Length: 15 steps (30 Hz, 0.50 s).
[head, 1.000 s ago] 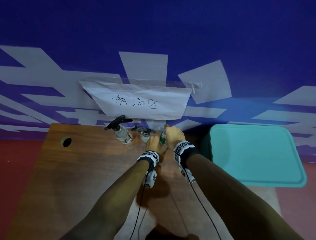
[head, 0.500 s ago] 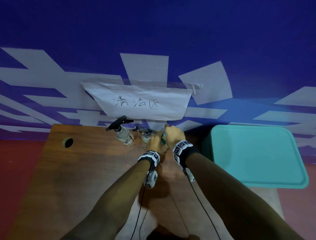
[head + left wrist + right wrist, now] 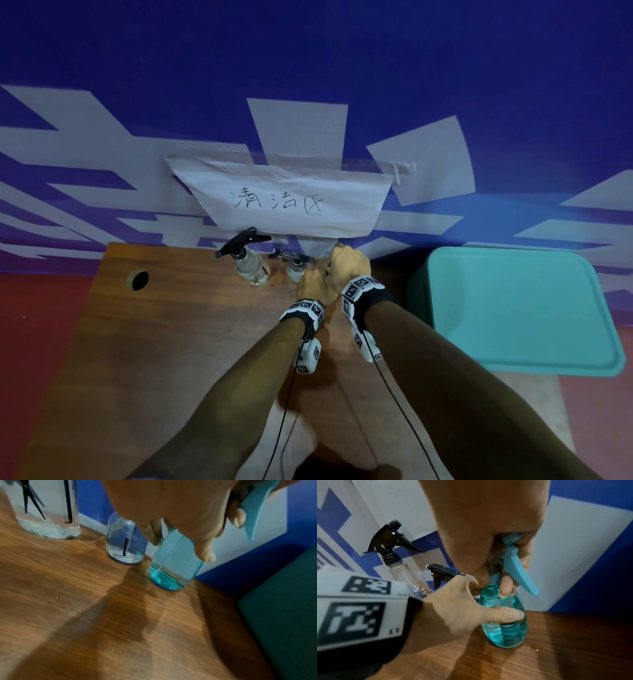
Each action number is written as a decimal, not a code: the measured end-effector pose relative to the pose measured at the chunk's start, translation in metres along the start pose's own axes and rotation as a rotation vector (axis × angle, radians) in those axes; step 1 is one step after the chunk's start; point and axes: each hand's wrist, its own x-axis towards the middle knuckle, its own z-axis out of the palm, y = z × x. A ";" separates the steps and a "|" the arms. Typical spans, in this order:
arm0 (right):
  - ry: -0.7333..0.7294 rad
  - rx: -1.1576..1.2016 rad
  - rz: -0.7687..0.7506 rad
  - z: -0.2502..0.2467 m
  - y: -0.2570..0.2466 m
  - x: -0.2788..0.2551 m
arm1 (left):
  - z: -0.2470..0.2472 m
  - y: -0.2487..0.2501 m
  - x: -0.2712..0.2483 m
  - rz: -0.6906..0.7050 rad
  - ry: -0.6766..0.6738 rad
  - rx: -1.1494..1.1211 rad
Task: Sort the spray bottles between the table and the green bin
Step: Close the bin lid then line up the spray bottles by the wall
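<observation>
Worktop point(image 3: 144, 359) of dark brown wood fills the near and left part of the scene, its far edge against a blue and white patterned wall point(image 3: 308, 68) that carries a taped paper sign point(image 3: 284, 202) with handwritten characters. Just right of the worktop stands the green bin point(image 3: 513, 308), its teal lid closed. Near the worktop's far left corner is a round cable hole point(image 3: 138, 280).

Three spray bottles stand in a row along the far edge. The clear spray bottle with black trigger point(image 3: 250, 263) is the leftmost and tallest, printed with scissors and a comb. Just right of it is the smaller clear spray bottle point(image 3: 124, 545), also black-topped. Rightmost is the teal spray bottle point(image 3: 505, 622), tinted blue-green with a little liquid inside, its base on the wood near the far right corner.

The left hand point(image 3: 453, 608) wraps the teal bottle's body, thumb across the near side and fingers round the far side. The right hand point(image 3: 347, 267) closes over its teal spray head from above, fingers curled at the neck beside the trigger.
</observation>
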 end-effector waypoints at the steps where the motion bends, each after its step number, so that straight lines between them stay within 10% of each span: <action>1: 0.001 -0.001 -0.004 0.000 0.001 0.000 | 0.002 -0.003 0.002 -0.006 0.008 -0.014; 15: 0.041 -0.120 -0.043 0.005 0.001 0.002 | 0.015 -0.007 0.007 -0.047 0.011 -0.044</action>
